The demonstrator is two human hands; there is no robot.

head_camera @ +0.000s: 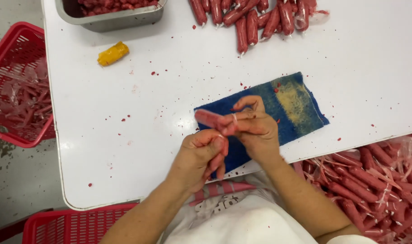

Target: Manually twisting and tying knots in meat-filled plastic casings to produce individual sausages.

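Head view shows my two hands working close together over the near edge of the white table (170,113). With my right hand (255,131) I hold a small red sausage (208,118) in its clear skin; the fingers are closed around one end of it, and the other end sticks out toward the left, lying almost flat. My left hand (201,156) is just below and beside it, with the fingers curled tightly, and its fingertips pinch at the place where the sausage meets my right hand; I cannot tell exactly what small piece they grip. Under both hands lies a blue cloth (292,108) with a yellowish stain, flat on the table. At the far edge of the table there is a pile of red sausages (255,18) in clear wrapping, lying side by side and partly over each other. To the left of this pile stands a metal tray (115,18) with red meat inside, and near it a small yellow roll (112,53) lies alone. Small red crumbs are scattered on the white surface. On my left side, beside the table, a red plastic basket (16,45) holds empty clear skins. On my right side, below the table edge, many more wrapped sausages (373,180) lie in a heap.
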